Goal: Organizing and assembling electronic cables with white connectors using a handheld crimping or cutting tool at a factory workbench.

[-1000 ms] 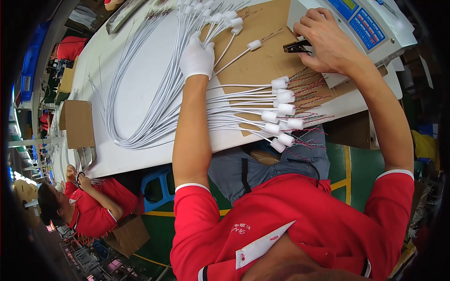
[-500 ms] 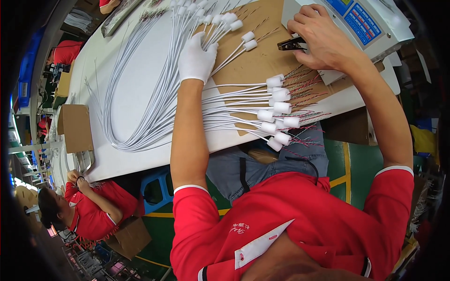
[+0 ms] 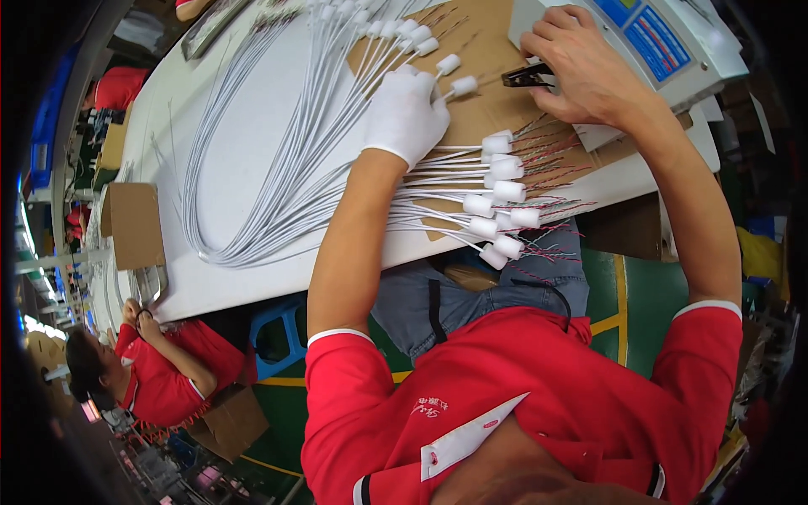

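Note:
My left hand [image 3: 406,118] wears a white glove. Its fingers are closed around a white cable, whose white cylindrical end piece [image 3: 463,86] sticks out to the right with thin twisted wires. Another end piece [image 3: 448,65] lies just beyond the glove. Between the fingers of my right hand [image 3: 581,67] is a black spring clip [image 3: 528,77], its tip toward the held cable's wires and apart from them. Nearer to me lies a fanned bundle of cables with white end pieces [image 3: 507,192] and twisted coloured wires. More cables [image 3: 278,185] loop away across the table.
A white instrument with a blue panel [image 3: 656,38] stands at the far right. Brown cardboard [image 3: 480,46] covers part of the white table [image 3: 252,295]. At the left, a person in red [image 3: 181,370] sits near a cardboard box [image 3: 135,227]. A blue stool [image 3: 279,337] stands below the table edge.
My left hand has moved right and toward me, closing on a cable and shifting its end piece slightly right. My right hand with the clip has barely moved.

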A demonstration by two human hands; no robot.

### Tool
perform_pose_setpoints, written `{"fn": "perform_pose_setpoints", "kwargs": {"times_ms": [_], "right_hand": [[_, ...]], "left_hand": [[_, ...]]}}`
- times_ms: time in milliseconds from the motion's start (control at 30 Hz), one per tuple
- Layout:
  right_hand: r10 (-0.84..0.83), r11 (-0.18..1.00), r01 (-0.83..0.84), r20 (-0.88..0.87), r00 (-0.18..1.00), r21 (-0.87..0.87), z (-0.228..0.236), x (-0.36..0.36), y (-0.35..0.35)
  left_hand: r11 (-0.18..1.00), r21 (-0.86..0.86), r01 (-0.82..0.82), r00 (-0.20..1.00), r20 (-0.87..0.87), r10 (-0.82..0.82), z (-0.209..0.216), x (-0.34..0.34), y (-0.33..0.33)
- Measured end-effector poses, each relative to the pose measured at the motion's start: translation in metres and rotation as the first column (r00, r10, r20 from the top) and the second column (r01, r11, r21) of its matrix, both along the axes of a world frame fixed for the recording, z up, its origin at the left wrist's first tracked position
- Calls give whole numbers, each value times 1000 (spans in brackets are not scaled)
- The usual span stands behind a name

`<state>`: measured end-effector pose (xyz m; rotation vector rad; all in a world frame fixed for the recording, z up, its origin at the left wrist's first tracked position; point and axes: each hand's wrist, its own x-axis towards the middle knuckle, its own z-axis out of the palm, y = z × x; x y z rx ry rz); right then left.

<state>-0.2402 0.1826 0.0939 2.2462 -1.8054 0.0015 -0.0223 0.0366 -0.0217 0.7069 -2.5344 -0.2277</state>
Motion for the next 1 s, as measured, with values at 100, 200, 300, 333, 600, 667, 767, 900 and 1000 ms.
{"fn": "perform_pose_setpoints", "kwargs": {"times_ms": [100, 200, 300, 333, 600, 667, 767, 900, 1000], "right_hand": [[71, 992, -64, 67, 995, -110, -12, -1, 6], [20, 995, -14, 62, 998, -97, -13, -10, 8], [-6, 996, 10, 45, 999, -86, -12, -8, 8], [2, 996, 2, 44, 999, -84, -12, -7, 6], [1, 997, 0, 14, 1000, -78, -11, -8, 4], [7, 997, -6, 12, 1000, -75, -12, -9, 3], [10, 998, -9, 11, 1000, -67, -10, -7, 2], [1, 999, 0, 13, 1000, -52, -9, -7, 3], [2, 999, -1, 13, 1000, -53, -8, -7, 3]], "left_hand": [[988, 72, -137, 982, -124, 146, 1, -5, -1], [950, 174, -260, 953, -113, 281, 2, -10, -5], [920, 248, -305, 946, -30, 322, 1, -7, -4], [922, 255, -291, 952, -18, 305, 1, -6, -4], [960, 177, -218, 976, 26, 216, 1, -6, 2], [969, 129, -210, 978, 48, 205, 1, -4, 0], [974, 97, -207, 978, 55, 202, -2, -8, -1], [969, 68, -239, 968, -65, 243, 8, -10, 4], [984, 59, -169, 983, -63, 173, 8, -6, 6]]}}
